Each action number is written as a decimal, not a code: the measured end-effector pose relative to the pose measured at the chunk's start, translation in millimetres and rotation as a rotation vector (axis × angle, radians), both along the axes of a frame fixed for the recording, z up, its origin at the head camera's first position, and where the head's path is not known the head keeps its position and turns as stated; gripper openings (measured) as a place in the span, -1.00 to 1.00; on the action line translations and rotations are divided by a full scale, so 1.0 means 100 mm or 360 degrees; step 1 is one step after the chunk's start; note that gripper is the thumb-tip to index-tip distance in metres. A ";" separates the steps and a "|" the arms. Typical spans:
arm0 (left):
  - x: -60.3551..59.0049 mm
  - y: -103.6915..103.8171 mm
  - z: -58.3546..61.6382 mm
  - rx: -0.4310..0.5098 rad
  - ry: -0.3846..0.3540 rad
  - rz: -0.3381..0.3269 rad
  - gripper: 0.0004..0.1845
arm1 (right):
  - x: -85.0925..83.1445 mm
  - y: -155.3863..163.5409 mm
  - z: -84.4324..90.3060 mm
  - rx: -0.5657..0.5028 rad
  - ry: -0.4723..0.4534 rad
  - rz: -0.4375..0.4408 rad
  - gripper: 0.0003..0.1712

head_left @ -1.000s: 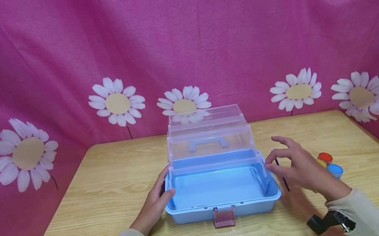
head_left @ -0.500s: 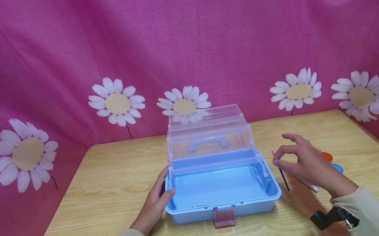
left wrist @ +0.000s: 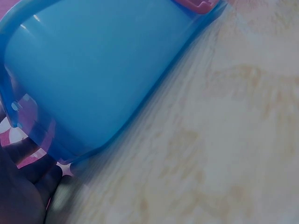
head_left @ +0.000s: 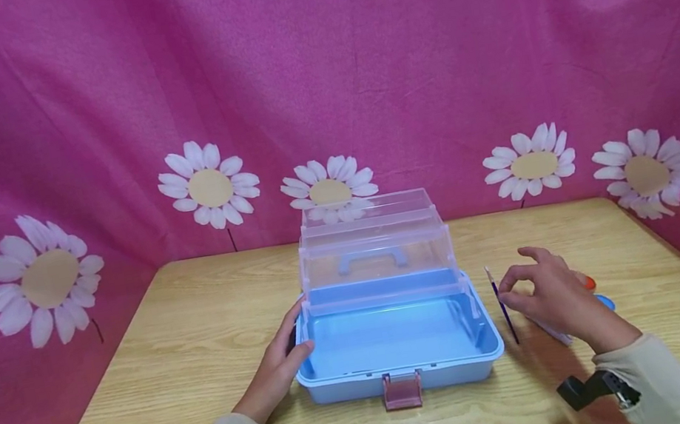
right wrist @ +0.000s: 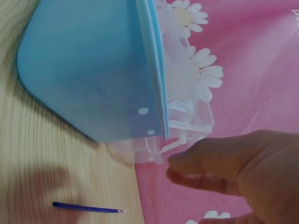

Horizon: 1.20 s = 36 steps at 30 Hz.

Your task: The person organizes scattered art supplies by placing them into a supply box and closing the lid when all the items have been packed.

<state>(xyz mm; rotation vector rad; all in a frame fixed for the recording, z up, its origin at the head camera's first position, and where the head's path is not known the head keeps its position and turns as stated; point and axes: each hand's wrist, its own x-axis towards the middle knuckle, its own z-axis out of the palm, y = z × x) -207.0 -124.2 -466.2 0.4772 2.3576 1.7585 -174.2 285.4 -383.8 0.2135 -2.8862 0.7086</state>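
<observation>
A light blue plastic box (head_left: 401, 374) stands open mid-table, its clear lid and trays (head_left: 373, 240) tipped back and its blue bottom bare. My left hand (head_left: 279, 366) rests against the box's left wall, thumb by the rim. In the left wrist view the palm (left wrist: 23, 196) lies against the box (left wrist: 93, 70). My right hand (head_left: 531, 289) hovers right of the box with loosely curled fingers, holding nothing. It is just above a thin purple paintbrush (head_left: 503, 306) lying on the table. From the right wrist, the hand (right wrist: 233, 172), the brush (right wrist: 86, 207) and the box (right wrist: 88, 70) show.
Behind my right hand sit a red paint pot (head_left: 589, 283) and a blue one (head_left: 607, 302), both mostly hidden, plus a white object (head_left: 555, 335) under the hand. A pink latch (head_left: 402, 389) hangs at the box front. The pink daisy cloth (head_left: 320, 95) backs the wooden table (head_left: 186, 343).
My right hand has drawn away from the box's right edge, moving right and lower toward the brush, and it now hides more of the paint pots. The left hand and box stayed put.
</observation>
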 end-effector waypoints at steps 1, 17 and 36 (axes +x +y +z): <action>0.00 0.00 0.00 0.0002 -0.0002 -0.0001 -0.35 | 0.00 0.01 -0.01 0.0019 -0.0015 -0.0003 -0.96; 0.00 0.01 -0.01 0.0000 -0.0004 0.0016 -0.35 | -0.06 0.05 -0.15 0.0210 -0.0374 -0.0171 -0.87; -0.02 0.01 -0.01 -0.0012 0.0020 0.0011 -0.34 | -0.05 0.01 -0.29 0.0359 -0.0408 -0.0110 -0.81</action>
